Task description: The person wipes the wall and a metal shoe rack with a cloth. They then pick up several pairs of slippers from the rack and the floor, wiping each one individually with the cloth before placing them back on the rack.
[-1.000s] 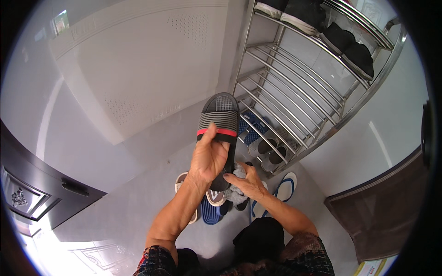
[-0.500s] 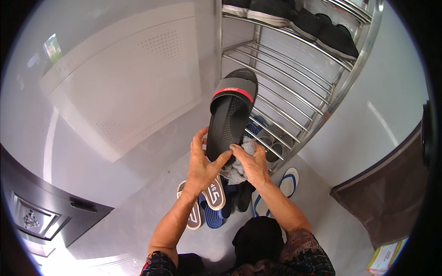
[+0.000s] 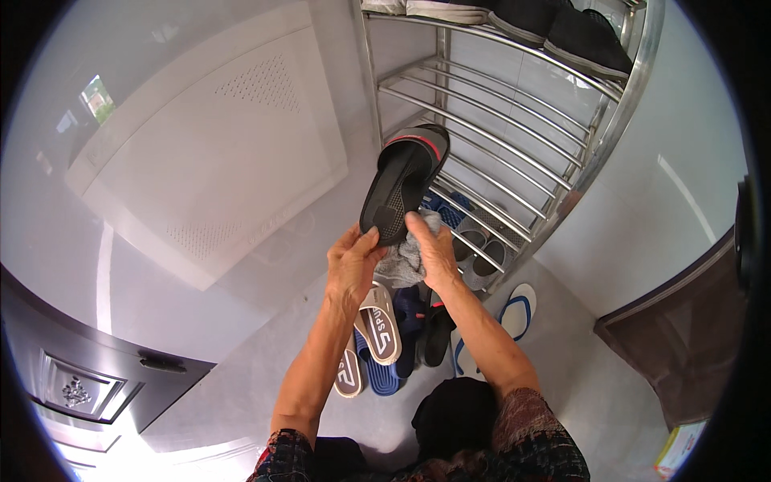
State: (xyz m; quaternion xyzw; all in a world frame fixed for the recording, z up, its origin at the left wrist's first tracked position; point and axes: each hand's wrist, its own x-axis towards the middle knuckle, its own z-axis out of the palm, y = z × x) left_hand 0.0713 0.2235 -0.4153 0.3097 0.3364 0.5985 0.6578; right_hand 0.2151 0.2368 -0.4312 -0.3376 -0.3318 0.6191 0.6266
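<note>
A black slide sandal with a grey strap and a red stripe is held up in front of the rack, its toe pointing away from me. My left hand pinches the left side of its heel, thumb on top. A crumpled grey cloth bunches under the heel in my right hand, whose thumb lies along the sandal's right edge. The right fingers are partly hidden behind the cloth. Below my hands, on the floor, lie beige-and-brown slides, a blue slide and another black slide.
A metal shoe rack stands ahead, with black shoes on its upper shelf. Grey slippers sit beneath its bars. White flip-flops with blue straps lie right. A dark door is at left, a brown panel at right.
The sandal's heel and both hands have shifted up, and the sandal is tipped more, so its strap looks foreshortened. The cloth moved up with my right hand. The view has also shifted slightly.
</note>
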